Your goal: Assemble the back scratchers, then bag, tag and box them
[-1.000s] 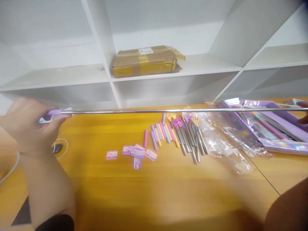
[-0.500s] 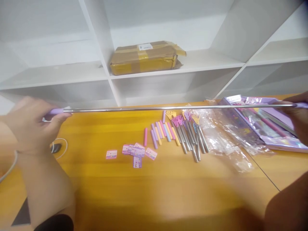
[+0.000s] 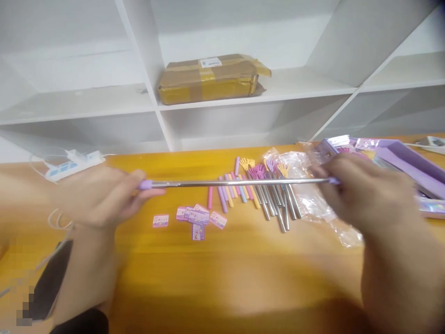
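Above open tabletop (image 3: 194, 287), both hands grip the metal rod (image 3: 236, 183).

Wooden table (image 3: 208, 283) with small cards (image 3: 197, 215), colored tubes (image 3: 223, 198), metal-handled claws (image 3: 274, 199), plastic wrappers (image 3: 313, 204), purple box (image 3: 406, 157)

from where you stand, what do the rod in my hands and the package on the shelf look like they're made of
The rod looks like polished metal, probably steel, going by its bright, mirror-like streaks; its lilac ends could be plastic or foam. The package looks like brown cardboard, matte, under glossy yellowish tape.
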`<state>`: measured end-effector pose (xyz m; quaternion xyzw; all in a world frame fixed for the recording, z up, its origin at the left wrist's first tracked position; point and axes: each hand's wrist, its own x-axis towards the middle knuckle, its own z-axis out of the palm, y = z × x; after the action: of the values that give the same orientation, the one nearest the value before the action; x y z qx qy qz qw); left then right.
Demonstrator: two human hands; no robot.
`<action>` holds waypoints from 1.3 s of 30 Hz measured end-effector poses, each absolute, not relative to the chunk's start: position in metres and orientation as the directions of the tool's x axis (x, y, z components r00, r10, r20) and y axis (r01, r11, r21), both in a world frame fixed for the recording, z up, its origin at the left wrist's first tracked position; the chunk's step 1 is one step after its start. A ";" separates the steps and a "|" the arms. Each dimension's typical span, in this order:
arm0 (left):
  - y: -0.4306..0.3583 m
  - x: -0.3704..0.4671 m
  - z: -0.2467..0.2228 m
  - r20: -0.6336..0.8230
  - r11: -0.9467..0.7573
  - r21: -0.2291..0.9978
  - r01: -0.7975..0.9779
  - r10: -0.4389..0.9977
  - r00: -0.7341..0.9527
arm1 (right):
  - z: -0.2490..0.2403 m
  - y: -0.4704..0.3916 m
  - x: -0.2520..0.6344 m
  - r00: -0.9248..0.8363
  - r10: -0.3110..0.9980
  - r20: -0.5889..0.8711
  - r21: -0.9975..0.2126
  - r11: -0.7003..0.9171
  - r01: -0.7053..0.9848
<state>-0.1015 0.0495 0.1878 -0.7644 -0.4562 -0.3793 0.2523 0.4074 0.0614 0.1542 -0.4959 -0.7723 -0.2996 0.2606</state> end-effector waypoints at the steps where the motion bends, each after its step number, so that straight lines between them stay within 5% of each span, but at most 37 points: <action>1: 0.043 -0.081 0.185 0.794 -0.507 -0.262 0.821 0.370 0.482 | 0.151 0.056 0.384 -0.407 0.591 0.696 0.204 0.381 0.902; 3: 0.033 -0.045 0.182 0.732 -0.518 -0.465 0.718 0.230 0.641 | 0.143 0.047 0.345 -0.449 0.575 0.684 0.186 0.457 0.870; 6: 0.024 -0.012 0.180 0.720 -0.465 -0.500 0.731 0.246 0.649 | 0.141 0.036 0.319 -0.329 0.616 0.716 0.111 0.365 0.924; 13: 0.015 0.017 0.172 0.774 -0.508 -0.366 0.780 0.299 0.558 | 0.160 0.010 0.320 -0.188 0.605 0.774 0.095 0.182 0.979; 19: 0.002 0.047 0.154 0.723 -0.620 -0.325 0.714 0.324 0.610 | 0.140 -0.010 0.285 -0.462 0.624 0.630 0.170 0.470 0.866; 39: 0.023 0.055 0.138 0.573 -0.656 -0.307 0.689 0.451 0.685 | 0.128 0.018 0.284 -0.541 0.744 0.392 0.108 0.547 0.830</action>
<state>0.0547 0.0226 0.1383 -0.8804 -0.3236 -0.2302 0.2592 0.2842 0.0184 0.1279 -0.4544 -0.8662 -0.1420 0.1517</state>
